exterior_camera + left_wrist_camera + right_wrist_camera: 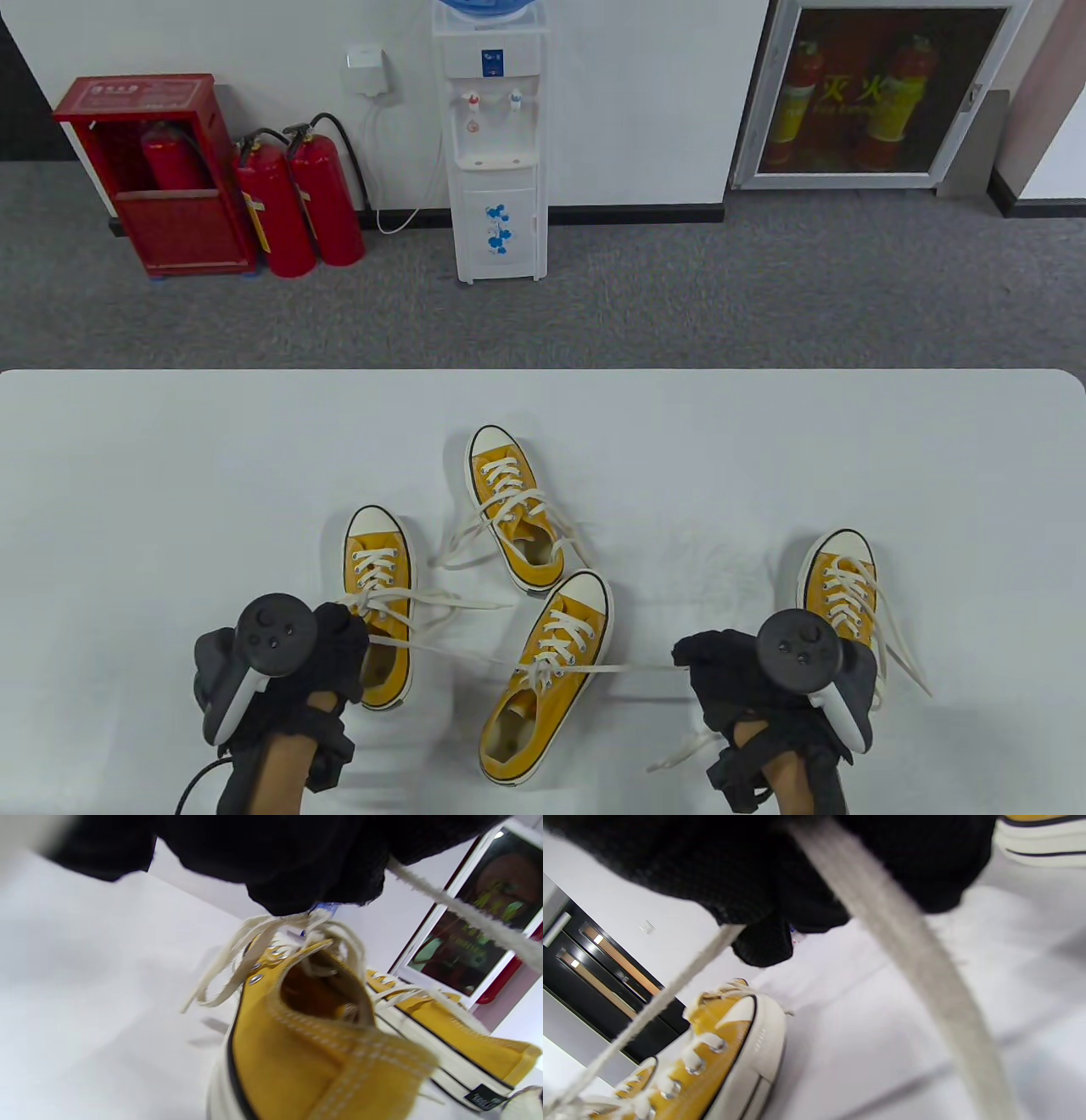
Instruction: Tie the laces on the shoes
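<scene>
Yellow canvas shoe (379, 604) on white table (764, 458), under left hand (288, 658) pinching its lace (509, 660) at the tongue. Pulled taut rightward, seemingly clamped in right hand (764, 679). Shoe opening (316, 991) seemingly holding nothing.

Office or institutional building, likely a corridor or common area. Grey short-pile carpet floor (679, 289) with black skirting along a plain white wall (645, 93). White floor-standing water dispenser with blue bottle on top (497, 144) against the wall, cable running to a white wall socket box (367, 70). Red metal fire-extinguisher cabinet (157, 178) on the floor, two loose red extinguishers with black hoses (297, 204) just beside it. Glass-fronted recessed fire cabinet with Chinese lettering (882, 93) set in the wall at right. Plain white rounded-corner tabletop (170, 475) in front, workstation style.
</scene>
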`<state>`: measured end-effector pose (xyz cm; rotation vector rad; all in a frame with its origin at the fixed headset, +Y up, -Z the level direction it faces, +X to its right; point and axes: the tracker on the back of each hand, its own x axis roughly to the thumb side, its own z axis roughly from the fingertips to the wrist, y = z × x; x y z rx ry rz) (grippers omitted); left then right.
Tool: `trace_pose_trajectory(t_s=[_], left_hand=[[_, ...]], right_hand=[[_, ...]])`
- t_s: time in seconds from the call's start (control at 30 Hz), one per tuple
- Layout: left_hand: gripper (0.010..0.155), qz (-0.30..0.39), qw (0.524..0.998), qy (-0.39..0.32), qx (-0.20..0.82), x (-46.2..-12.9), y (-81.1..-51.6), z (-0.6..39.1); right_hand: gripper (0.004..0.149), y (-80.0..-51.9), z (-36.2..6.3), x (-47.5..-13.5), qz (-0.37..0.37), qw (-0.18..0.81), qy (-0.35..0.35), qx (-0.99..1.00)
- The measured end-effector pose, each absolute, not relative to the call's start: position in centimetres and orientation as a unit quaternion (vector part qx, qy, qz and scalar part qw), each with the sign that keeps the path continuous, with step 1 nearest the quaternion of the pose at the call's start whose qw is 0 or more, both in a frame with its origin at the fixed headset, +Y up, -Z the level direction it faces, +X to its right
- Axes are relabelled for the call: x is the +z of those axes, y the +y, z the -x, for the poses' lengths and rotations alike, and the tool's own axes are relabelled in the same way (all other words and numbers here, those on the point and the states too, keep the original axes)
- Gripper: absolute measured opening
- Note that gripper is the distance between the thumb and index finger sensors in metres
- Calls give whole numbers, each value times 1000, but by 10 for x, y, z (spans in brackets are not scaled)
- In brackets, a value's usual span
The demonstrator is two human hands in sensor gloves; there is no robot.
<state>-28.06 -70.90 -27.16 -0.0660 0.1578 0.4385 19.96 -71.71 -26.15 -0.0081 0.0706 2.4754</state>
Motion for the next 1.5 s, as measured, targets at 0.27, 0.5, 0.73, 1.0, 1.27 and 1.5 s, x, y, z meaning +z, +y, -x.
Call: trace_pose_trajectory(t_s=[0.27, 0.5, 0.73, 1.0, 1.27, 1.5], left_hand=[[38, 58, 972, 117, 195, -276, -721, 289], [38, 46, 973, 115, 192, -275, -721, 286], [39, 34, 974, 109, 194, -274, -718, 284], [39, 26, 973, 107, 201, -274, -718, 284], [39, 27, 973, 106, 204, -273, -717, 283], [39, 21, 973, 101, 209, -273, -716, 282]], right_hand=[[34, -724, -199, -264, 52, 236, 49, 969], [43, -728, -188, -263, 38, 206, 54, 976], [56, -725, -170, -260, -14, 203, 28, 979], [72, -725, -131, -252, -109, 219, -13, 969], [80, -742, -92, -255, -152, 189, 34, 970], [70, -751, -68, -259, -161, 177, 43, 970]])
